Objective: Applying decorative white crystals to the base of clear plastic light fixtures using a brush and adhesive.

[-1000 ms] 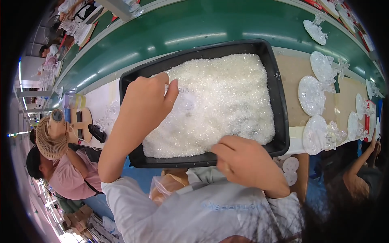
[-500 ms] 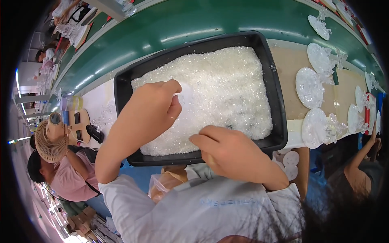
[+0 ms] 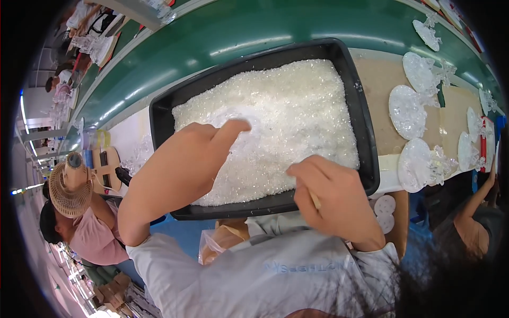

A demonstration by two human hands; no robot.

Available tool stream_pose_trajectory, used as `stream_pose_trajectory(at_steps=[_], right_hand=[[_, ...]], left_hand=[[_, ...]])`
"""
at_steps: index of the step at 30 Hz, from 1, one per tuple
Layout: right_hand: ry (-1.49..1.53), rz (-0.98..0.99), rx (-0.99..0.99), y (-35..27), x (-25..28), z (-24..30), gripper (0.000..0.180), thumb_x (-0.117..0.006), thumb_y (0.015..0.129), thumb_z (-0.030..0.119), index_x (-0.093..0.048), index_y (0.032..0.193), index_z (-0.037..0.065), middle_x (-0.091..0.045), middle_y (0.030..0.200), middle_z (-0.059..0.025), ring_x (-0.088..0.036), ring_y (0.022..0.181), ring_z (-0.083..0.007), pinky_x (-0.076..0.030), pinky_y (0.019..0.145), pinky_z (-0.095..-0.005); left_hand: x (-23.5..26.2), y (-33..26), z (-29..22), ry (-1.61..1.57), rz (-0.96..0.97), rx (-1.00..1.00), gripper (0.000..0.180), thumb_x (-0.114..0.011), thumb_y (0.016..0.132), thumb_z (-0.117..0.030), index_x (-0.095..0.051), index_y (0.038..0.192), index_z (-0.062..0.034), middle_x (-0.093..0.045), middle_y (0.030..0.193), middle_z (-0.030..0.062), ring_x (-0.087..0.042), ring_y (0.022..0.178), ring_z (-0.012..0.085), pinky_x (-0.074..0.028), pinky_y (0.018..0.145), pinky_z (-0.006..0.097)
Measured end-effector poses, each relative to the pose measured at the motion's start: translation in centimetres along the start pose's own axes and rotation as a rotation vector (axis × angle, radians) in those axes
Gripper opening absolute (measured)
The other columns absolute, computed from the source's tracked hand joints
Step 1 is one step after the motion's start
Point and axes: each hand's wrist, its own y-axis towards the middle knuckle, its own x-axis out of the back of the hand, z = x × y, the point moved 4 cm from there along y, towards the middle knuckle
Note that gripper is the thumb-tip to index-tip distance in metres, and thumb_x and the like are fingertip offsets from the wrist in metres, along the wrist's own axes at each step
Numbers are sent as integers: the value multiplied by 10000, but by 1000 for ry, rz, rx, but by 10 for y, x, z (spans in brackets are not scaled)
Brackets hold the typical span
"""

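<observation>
Though apart, both hands (image 3: 183, 159) (image 3: 339, 196) knuckles-up over the black tray (image 3: 361, 122).

Over the pale beads (image 3: 297, 100) the way in from above is open, widest across the far right half of the black tray (image 3: 363, 122), whose raised walls bar any low sideways path. The left grip (image 3: 199, 153) and its forearm block the near left corner; the right grip (image 3: 335, 195) covers part of the near wall, with a passable gap over the beads between the two. Beyond the right wall, a strip of brown board (image 3: 375, 79) leaves room before closely spaced white discs (image 3: 407, 112) obstruct. Left of the tray, clear pieces (image 3: 142, 152) crowd the desk (image 3: 124, 130).
</observation>
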Motion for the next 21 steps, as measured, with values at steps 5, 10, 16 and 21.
stream_pose_trajectory(at_steps=[5,10,16,21], right_hand=[[12,4,118,12,-26,2,278,-635,746,-49,-622,1015,24,-607,916,-131,-632,756,-327,-526,643,-395],[72,-69,138,4,-5,9,281,-633,747,-48,-622,1017,27,-609,936,-130,-645,810,-310,-534,662,-393],[-73,135,4,11,-27,-2,297,-636,741,-50,-635,1030,18,-623,963,-142,-649,834,-315,-539,686,-390],[72,9,100,5,-5,5,281,-622,753,-45,-619,1026,19,-594,919,-134,-628,814,-332,-528,683,-413]], left_hand=[[4,4,-6,130,30,-83,547,-582,720,86,-513,1259,21,-614,779,201,-591,798,389,-467,705,453],[11,0,-7,380,13,-210,312,-605,726,-4,-621,1038,-14,-634,725,97,-614,881,288,-475,817,380],[12,-4,-7,453,130,-211,392,-597,698,16,-677,1073,-65,-696,968,56,-575,1070,267,-452,940,381],[30,-17,-17,497,-104,-233,375,-639,773,-91,-632,1148,-69,-683,865,83,-592,1020,284,-464,898,395]])
